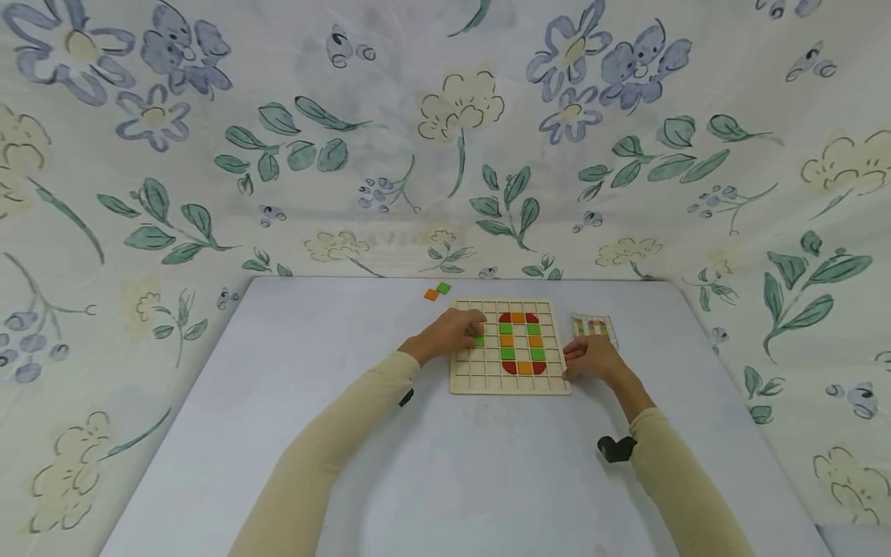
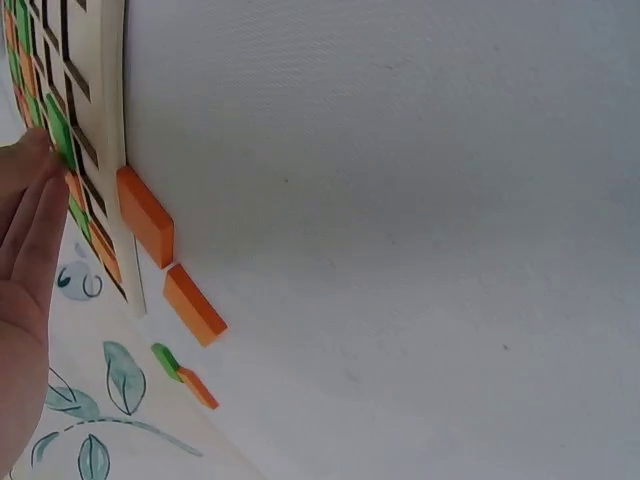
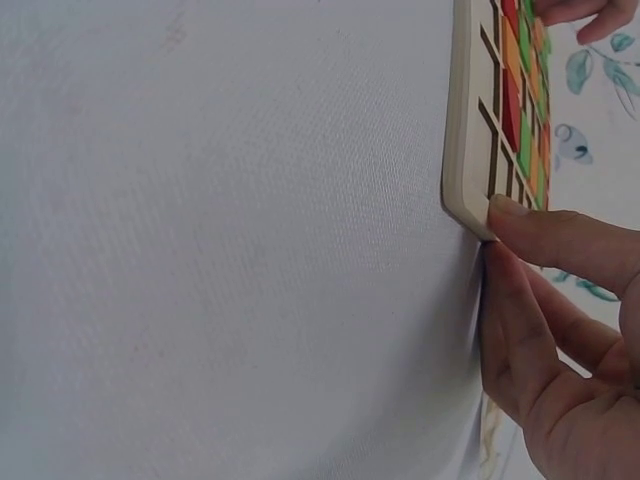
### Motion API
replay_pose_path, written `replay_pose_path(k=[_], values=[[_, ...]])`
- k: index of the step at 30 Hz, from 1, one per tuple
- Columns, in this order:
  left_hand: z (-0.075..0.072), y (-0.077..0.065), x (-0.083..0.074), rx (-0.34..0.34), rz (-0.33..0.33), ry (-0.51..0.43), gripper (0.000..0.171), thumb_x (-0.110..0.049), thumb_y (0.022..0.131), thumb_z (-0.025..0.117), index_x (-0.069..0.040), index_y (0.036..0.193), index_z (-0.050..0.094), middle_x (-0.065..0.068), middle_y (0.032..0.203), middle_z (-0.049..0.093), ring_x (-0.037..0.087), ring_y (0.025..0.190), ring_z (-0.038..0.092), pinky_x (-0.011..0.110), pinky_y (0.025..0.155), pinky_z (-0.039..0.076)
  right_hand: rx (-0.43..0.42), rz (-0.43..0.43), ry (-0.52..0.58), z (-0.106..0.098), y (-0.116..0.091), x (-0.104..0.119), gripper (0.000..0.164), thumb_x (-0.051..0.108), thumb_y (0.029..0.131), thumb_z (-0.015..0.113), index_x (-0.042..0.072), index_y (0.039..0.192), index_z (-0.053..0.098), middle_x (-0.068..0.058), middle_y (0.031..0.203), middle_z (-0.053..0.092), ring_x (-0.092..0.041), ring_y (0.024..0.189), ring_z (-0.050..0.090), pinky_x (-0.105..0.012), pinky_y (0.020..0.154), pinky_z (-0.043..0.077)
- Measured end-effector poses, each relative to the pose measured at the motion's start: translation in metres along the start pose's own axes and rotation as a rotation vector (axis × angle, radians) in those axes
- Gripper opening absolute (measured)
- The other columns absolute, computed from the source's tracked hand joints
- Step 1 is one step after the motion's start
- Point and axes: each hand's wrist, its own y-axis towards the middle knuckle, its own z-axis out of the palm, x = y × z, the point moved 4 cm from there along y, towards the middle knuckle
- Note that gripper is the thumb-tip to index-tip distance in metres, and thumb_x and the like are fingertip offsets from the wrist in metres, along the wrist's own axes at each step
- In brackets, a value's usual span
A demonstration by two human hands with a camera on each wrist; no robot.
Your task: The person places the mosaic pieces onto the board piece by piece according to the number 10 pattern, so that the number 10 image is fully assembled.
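A pale wooden grid board (image 1: 480,381) lies on the table, with red, orange and green tiles set in an oval ring on its right half. Over its left side is my left hand (image 1: 448,334), thumb and fingertips pinching a small green tile (image 2: 61,132) at the grid. My right hand (image 1: 593,360) holds the board's near right corner. In the right wrist view, its thumb (image 3: 560,240) lies on top of the corner and the other fingers are against the edge below.
A small pattern card (image 1: 581,323) lies right of the board, partly behind my right hand. Beyond the board's far left corner are a loose orange tile (image 1: 431,295) and a green tile (image 1: 443,288). The left wrist view shows further orange tiles (image 2: 195,305) beside the board.
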Motion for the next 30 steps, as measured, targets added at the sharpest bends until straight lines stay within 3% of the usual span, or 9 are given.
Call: replay_pose_path(k=[5, 8, 12, 16, 20, 30], values=[[-0.016, -0.007, 0.006, -0.045, -0.004, 0.044, 0.031, 0.004, 0.090, 0.063, -0.002, 0.120, 0.065, 0.008, 0.113, 0.068, 0.023, 0.106, 0.062, 0.034, 0.093, 0.050, 0.001, -0.007, 0.002, 0.000, 0.000, -0.002, 0.047, 0.003, 0.067, 0.084, -0.003, 0.109, 0.064, -0.010, 0.093, 0.067, -0.022, 0.084, 0.061, -0.030, 0.073, 0.048], [-0.025, -0.013, 0.016, -0.059, -0.067, 0.080, 0.031, 0.005, 0.088, 0.064, -0.003, 0.117, 0.066, 0.007, 0.113, 0.066, 0.023, 0.105, 0.060, 0.034, 0.092, 0.049, -0.007, -0.011, -0.018, 0.000, 0.000, -0.002, 0.046, 0.004, 0.068, 0.084, -0.003, 0.110, 0.065, -0.010, 0.093, 0.067, -0.022, 0.083, 0.060, -0.030, 0.071, 0.048], [-0.032, -0.021, 0.032, -0.026, -0.159, 0.101, 0.035, 0.006, 0.083, 0.066, -0.003, 0.117, 0.066, 0.007, 0.115, 0.065, 0.023, 0.107, 0.059, 0.035, 0.093, 0.049, -0.016, -0.009, -0.038, 0.000, 0.000, -0.002, 0.046, 0.004, 0.070, 0.084, -0.003, 0.111, 0.065, -0.009, 0.092, 0.066, -0.021, 0.082, 0.059, -0.029, 0.070, 0.048], [-0.035, -0.027, 0.043, 0.025, -0.171, 0.096, 0.033, 0.001, 0.083, 0.070, -0.003, 0.116, 0.067, 0.007, 0.116, 0.065, 0.023, 0.108, 0.059, 0.035, 0.093, 0.049, -0.011, -0.007, -0.034, 0.000, -0.001, 0.000, 0.046, 0.005, 0.070, 0.084, -0.003, 0.111, 0.065, -0.009, 0.092, 0.066, -0.021, 0.082, 0.059, -0.029, 0.070, 0.048], [-0.038, -0.031, 0.047, 0.058, -0.142, 0.077, 0.028, 0.001, 0.085, 0.071, -0.003, 0.113, 0.068, 0.007, 0.113, 0.066, 0.024, 0.106, 0.059, 0.036, 0.094, 0.048, -0.015, -0.019, -0.024, -0.001, 0.000, 0.001, 0.046, 0.005, 0.069, 0.084, -0.003, 0.110, 0.065, -0.009, 0.092, 0.067, -0.021, 0.082, 0.060, -0.029, 0.070, 0.048], [-0.032, -0.037, 0.058, 0.064, -0.135, 0.054, 0.022, 0.003, 0.083, 0.071, -0.006, 0.103, 0.071, 0.003, 0.102, 0.067, 0.020, 0.098, 0.059, 0.034, 0.092, 0.050, -0.011, -0.018, -0.026, 0.000, 0.001, 0.000, 0.046, 0.004, 0.069, 0.084, -0.003, 0.110, 0.064, -0.010, 0.092, 0.066, -0.021, 0.082, 0.059, -0.030, 0.071, 0.048]])
